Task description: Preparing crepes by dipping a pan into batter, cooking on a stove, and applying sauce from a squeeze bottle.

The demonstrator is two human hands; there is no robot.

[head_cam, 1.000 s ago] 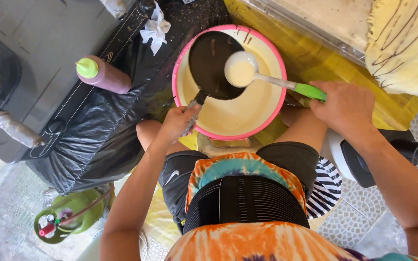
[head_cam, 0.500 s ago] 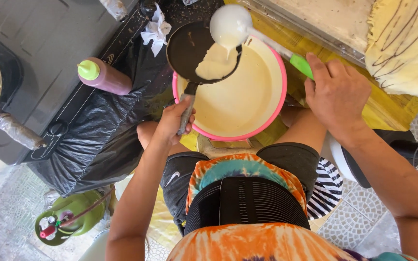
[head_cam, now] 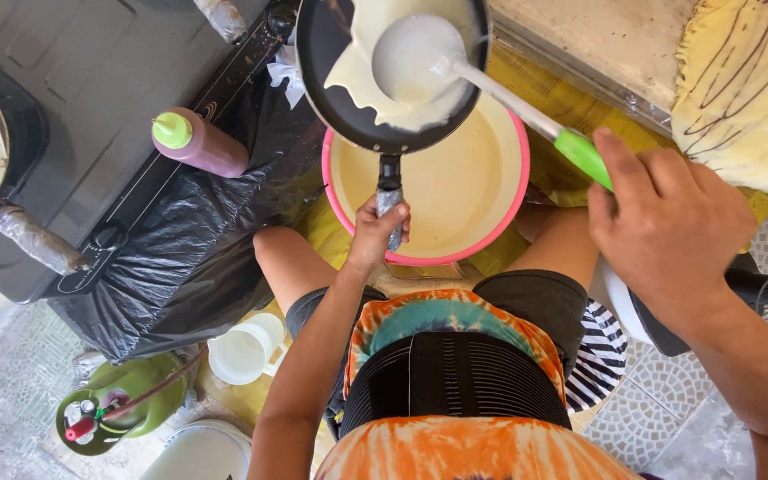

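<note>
Lap: we saw an orange tie-dye shirt (head_cam: 455, 444) and a black ribbed waist belt (head_cam: 455, 373) nearest the camera, with bare knees spread on either side of a pink-rimmed basin (head_cam: 513, 200).
Left hand: our left hand (head_cam: 375, 233) was closed around the handle of a black frying pan (head_cam: 331, 80), holding it above the basin's far edge.
Right hand: our right hand (head_cam: 664, 227) gripped the green handle of a white ladle (head_cam: 415, 58); its bowl sat inside the pan.
Batter: pale batter (head_cam: 375, 98) lay spread in the pan; the basin below held more.
Left side: a black plastic sheet (head_cam: 180, 249), a green-capped squeeze bottle (head_cam: 197, 142) and a green gas cylinder (head_cam: 113, 404).
Far right: folded crepes (head_cam: 748, 89) with dark drizzle.
</note>
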